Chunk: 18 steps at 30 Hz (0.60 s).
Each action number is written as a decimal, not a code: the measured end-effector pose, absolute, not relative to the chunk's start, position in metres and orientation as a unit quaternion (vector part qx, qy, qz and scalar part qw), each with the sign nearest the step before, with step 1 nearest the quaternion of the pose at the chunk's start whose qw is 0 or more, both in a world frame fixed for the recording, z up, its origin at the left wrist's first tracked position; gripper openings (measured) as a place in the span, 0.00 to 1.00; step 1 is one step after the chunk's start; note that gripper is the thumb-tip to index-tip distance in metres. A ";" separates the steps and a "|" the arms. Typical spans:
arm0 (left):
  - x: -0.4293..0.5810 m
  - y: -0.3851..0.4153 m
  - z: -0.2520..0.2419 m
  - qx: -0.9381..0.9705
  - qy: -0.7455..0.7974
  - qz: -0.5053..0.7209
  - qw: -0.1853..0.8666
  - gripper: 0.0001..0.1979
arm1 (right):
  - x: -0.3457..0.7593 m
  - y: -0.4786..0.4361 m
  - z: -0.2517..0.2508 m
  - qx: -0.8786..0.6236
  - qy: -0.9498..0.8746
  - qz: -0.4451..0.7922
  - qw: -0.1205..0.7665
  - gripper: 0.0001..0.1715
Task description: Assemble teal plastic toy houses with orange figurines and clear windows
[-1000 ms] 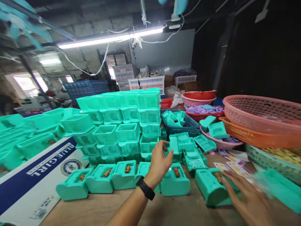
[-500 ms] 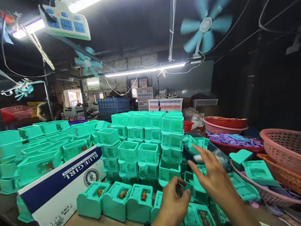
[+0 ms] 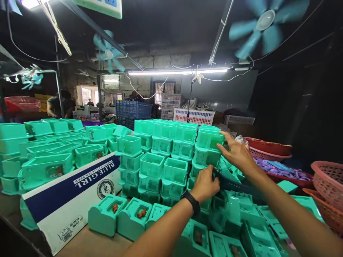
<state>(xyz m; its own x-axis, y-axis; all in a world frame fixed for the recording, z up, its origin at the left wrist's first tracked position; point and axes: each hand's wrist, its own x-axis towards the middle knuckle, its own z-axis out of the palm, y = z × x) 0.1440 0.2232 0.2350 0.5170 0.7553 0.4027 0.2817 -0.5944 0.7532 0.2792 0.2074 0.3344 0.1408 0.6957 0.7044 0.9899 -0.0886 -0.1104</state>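
Note:
Green plastic boxes [image 3: 128,145] with open tops are stacked in columns before me. My right hand [image 3: 237,151] reaches to the right-hand column, its thumb and forefinger stretched apart at the edge of the top green box [image 3: 210,139]. Lower down and closer to me, my left hand [image 3: 205,182], with a black band on the wrist, has its fingers curled against the same column. What its fingertips hold, if anything, is hidden. Under my left forearm runs a front row of green boxes [image 3: 103,217], several with small brown figures [image 3: 141,213] in their recesses.
A white and blue beer carton panel [image 3: 88,192] leans at left, with more green boxes [image 3: 48,167] behind it. Loose green parts [image 3: 238,207] lie at right, near pink baskets [image 3: 327,182] and purple pieces [image 3: 284,169]. A person [image 3: 61,103] is at the far left.
Both hands have moved forward to the right-hand column from nearer the front row. The view has shifted, and my left forearm now covers part of the front row.

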 end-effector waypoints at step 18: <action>0.098 0.193 0.225 0.518 0.298 0.548 0.585 0.07 | 0.241 0.169 0.254 -0.528 -0.646 -0.294 0.466 0.27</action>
